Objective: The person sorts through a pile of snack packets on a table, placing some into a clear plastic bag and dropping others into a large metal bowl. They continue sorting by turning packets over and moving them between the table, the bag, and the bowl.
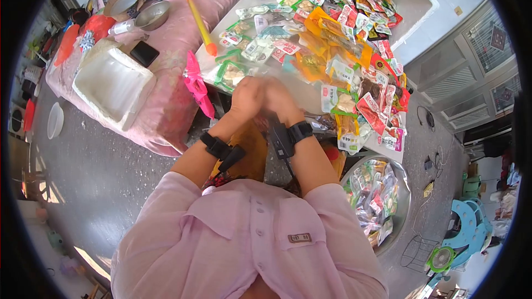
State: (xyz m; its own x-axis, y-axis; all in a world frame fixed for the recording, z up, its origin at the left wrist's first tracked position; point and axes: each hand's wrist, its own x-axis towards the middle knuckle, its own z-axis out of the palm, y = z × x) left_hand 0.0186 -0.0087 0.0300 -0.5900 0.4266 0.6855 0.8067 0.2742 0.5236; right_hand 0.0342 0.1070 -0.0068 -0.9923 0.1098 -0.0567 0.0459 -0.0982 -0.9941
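Observation:
My left hand and my right hand meet at the near edge of the white table. Both are closed, knuckles up, the right slightly blurred; whatever lies between their fingers is hidden. Just beyond my left hand lies a green-edged snack pouch with pale contents. Orange snack pouches are heaped ahead of my right hand. Further right are a red-and-white pouch and several mixed packets. Black straps with small devices circle both wrists.
A white foam box full of packets stands at the back right. Bagged packets fill a metal basin on the floor at right. On the pink-covered bed at left are a foam lid, a phone and a metal bowl.

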